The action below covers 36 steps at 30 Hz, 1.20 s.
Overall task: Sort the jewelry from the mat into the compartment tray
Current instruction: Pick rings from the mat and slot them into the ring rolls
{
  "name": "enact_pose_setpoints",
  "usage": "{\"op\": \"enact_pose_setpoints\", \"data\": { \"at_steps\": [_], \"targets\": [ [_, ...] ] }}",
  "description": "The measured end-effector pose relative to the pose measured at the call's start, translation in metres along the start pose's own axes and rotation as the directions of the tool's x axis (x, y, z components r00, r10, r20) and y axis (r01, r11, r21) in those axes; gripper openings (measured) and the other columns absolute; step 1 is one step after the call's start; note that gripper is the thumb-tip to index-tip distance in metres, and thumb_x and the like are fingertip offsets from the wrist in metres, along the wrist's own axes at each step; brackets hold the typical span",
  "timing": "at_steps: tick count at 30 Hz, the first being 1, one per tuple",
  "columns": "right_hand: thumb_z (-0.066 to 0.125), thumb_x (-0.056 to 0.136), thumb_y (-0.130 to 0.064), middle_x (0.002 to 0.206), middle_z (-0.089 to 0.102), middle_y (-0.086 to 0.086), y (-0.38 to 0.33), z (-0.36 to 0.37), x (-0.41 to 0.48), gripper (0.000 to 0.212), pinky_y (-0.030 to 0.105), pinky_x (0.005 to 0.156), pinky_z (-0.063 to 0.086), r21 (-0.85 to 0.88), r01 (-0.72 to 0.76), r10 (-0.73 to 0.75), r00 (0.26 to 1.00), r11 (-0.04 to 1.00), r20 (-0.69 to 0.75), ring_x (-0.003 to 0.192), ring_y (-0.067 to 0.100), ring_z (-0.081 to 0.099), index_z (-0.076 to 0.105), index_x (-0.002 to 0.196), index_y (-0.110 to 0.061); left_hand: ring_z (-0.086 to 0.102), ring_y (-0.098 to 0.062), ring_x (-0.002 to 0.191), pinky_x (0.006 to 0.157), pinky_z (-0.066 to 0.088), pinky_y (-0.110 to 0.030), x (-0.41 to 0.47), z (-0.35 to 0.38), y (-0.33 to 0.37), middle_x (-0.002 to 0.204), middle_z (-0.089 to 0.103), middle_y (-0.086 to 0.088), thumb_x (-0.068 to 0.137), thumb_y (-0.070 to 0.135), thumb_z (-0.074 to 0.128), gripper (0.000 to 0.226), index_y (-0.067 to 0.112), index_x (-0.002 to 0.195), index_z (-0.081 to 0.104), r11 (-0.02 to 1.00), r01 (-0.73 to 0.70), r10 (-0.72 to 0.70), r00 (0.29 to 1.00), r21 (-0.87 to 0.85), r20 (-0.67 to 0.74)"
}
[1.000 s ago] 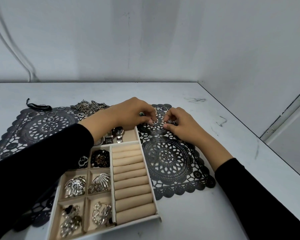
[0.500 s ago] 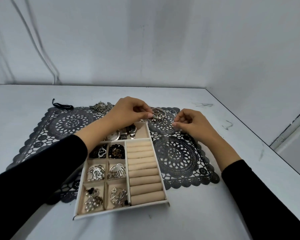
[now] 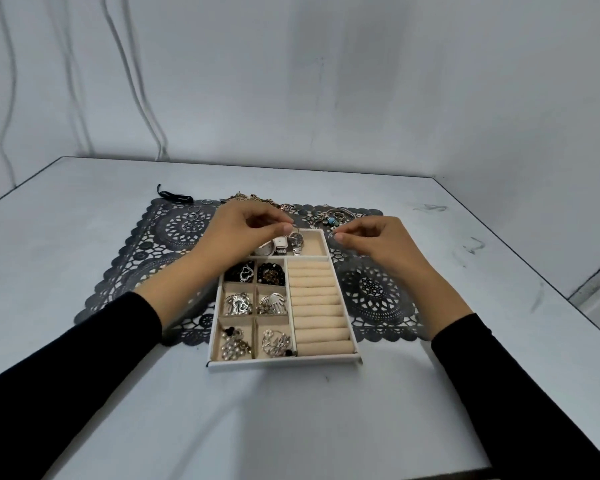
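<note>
While both hands hover at the far end of the white cardboard tray with beige-lined compartments, each is closed in a fingertip pinch, the two apart. Right hand nips a small silver loop above the tray's far right corner. Left hand pinches over the far compartment with the steel watches; what it pinches, cannot tell. Beige ring rolls, lying crosswise, sit nearward of the right hand, the likelier drop. Loose silver jewelry lies on the black lace mat beyond the far right corner.
</note>
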State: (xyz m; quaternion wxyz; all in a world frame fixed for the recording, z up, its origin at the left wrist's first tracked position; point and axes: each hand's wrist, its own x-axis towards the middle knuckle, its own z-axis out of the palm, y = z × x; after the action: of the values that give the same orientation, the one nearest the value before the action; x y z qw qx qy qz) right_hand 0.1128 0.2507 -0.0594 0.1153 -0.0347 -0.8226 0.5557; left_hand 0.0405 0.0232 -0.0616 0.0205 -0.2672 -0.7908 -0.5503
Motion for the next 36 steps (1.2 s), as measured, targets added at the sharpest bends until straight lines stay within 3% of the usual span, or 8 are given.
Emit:
{"op": "enact_pose_setpoints", "data": {
  "at_steps": [3,7,12,16,22,28,36],
  "targets": [
    [0.078,0.077,-0.017,0.082,0.075,0.002,-0.003,0.005,-0.004,0.016,0.021,0.071,0.056,-0.034,0.030,-0.030,1.000,0.999,0.004,0.076,0.012,0.069,0.076,0.093,-0.016,0.072,-0.013,0.087,0.089,0.058,-0.035,-0.013,-0.002,-0.001,0.086,0.076,0.005,0.078,0.021,0.080,0.013,0.022,0.091,0.078,0.999,-0.001,0.000,1.000,-0.049,-0.024],
    [0.080,0.075,-0.018,0.081,0.075,-0.001,-0.003,0.008,-0.010,0.016,0.015,0.065,0.051,-0.049,0.074,-0.072,0.996,0.996,0.045,0.072,0.007,0.067,0.077,0.091,-0.018,0.072,-0.022,0.090,0.092,0.056,-0.044,-0.024,-0.006,0.000,0.088,0.077,0.000,0.078,0.019,0.080,0.014,0.018,0.092,0.078,0.994,-0.008,0.001,0.998,-0.109,-0.059],
    [0.081,0.074,-0.016,0.083,0.075,-0.003,-0.001,0.009,-0.013,0.017,0.013,0.072,0.050,-0.073,0.092,-0.084,0.991,0.993,0.104,0.080,0.008,0.069,0.077,0.091,-0.017,0.072,-0.021,0.090,0.092,0.056,-0.042,-0.031,-0.006,0.004,0.090,0.077,-0.001,0.079,0.016,0.079,0.014,0.017,0.092,0.077,0.988,-0.014,0.002,0.997,-0.155,-0.072],
    [0.081,0.075,-0.017,0.083,0.075,-0.006,0.001,0.009,-0.013,0.016,0.018,0.080,0.053,-0.134,0.132,-0.117,0.987,0.982,0.110,0.085,0.010,0.069,0.078,0.090,-0.018,0.072,-0.024,0.092,0.092,0.056,-0.045,-0.030,-0.008,0.002,0.091,0.077,-0.003,0.080,0.016,0.079,0.017,0.012,0.096,0.077,0.985,-0.012,-0.003,0.996,-0.172,-0.091],
    [0.080,0.076,-0.019,0.079,0.073,-0.011,0.002,0.010,-0.013,0.013,0.008,0.063,0.042,-0.230,0.210,-0.188,0.975,0.950,0.116,0.068,-0.004,0.059,0.078,0.089,-0.020,0.072,-0.023,0.091,0.091,0.057,-0.041,-0.031,-0.007,0.001,0.090,0.077,-0.003,0.079,0.015,0.079,0.018,0.011,0.096,0.077,0.980,-0.022,0.002,0.995,-0.199,-0.103],
    [0.080,0.076,-0.016,0.081,0.072,-0.008,0.003,0.011,-0.012,0.013,0.017,0.065,0.045,-0.294,0.296,-0.254,0.952,0.909,0.173,0.073,0.006,0.060,0.078,0.088,-0.018,0.072,-0.022,0.091,0.087,0.057,-0.033,-0.031,-0.005,0.005,0.090,0.077,-0.003,0.079,0.013,0.079,0.016,0.013,0.094,0.077,0.970,-0.017,-0.008,0.995,-0.241,-0.103],
    [0.074,0.082,-0.013,0.086,0.072,-0.011,0.001,0.007,-0.011,0.012,0.009,0.067,0.041,-0.380,0.360,-0.270,0.924,0.852,0.269,0.076,-0.003,0.059,0.077,0.091,-0.021,0.071,-0.018,0.086,0.088,0.057,-0.037,-0.033,-0.003,0.006,0.088,0.077,-0.003,0.078,0.014,0.079,0.013,0.015,0.091,0.077,0.974,-0.027,0.005,0.995,-0.223,-0.099]
  ]
}}
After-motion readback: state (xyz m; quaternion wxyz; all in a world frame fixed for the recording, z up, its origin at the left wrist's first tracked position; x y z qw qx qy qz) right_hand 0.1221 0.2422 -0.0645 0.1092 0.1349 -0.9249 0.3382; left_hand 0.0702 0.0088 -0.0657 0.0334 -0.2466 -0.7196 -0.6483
